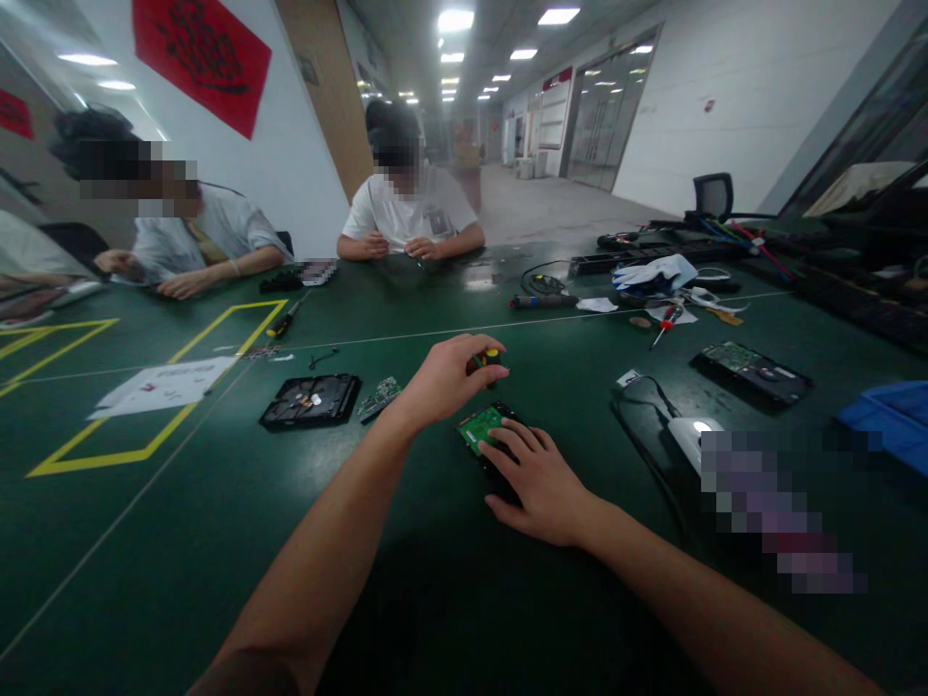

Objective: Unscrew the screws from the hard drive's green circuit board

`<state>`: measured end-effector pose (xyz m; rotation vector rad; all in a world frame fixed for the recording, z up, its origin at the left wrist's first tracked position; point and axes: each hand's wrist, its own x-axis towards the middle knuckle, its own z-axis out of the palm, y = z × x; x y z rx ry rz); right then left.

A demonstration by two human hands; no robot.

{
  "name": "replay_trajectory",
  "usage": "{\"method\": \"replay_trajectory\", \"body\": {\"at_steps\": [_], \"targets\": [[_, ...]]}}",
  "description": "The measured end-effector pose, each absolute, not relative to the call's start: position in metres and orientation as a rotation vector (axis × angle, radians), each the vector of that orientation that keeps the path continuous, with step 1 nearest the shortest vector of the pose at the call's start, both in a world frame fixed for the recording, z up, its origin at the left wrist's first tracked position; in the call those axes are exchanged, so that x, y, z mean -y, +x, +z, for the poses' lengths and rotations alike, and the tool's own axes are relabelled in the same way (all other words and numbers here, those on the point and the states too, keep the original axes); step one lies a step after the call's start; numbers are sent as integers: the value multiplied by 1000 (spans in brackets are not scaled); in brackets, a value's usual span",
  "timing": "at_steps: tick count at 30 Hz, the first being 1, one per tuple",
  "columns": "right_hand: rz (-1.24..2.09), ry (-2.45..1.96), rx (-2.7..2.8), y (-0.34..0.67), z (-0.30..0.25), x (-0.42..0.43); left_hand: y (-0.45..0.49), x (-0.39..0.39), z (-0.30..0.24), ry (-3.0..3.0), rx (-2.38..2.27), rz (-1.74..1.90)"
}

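My left hand (444,379) is closed around a screwdriver (490,360) with a yellow and black handle, held upright over a hard drive. The hard drive (487,433) lies on the green table with its green circuit board facing up. My right hand (537,480) rests flat on the near right part of the drive, fingers spread, pressing it down. Most of the drive is hidden under that hand.
Another black hard drive (310,400) and a loose green board (380,397) lie to the left. A third drive (751,372) sits at right, near a blue tray (891,414). Cables, tools and cloths crowd the far right. Two people sit across the table (217,522).
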<state>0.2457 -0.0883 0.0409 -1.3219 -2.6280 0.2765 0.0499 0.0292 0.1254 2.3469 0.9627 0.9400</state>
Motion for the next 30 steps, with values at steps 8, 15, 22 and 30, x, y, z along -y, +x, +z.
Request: {"method": "replay_trajectory", "body": {"at_steps": [8,15,22,30], "targets": [[265,-1319,2618,246,38,88,48,-29,124,2226,-879,828],[259,-1317,2621,246,39,88,49,-28,127,2251,-890,807],[262,-1320,2623,246,40,88,50,-29,125,2348,-943,910],[261,-1317,2622,246,39,88,43,-32,124,2270,-827,836]]}}
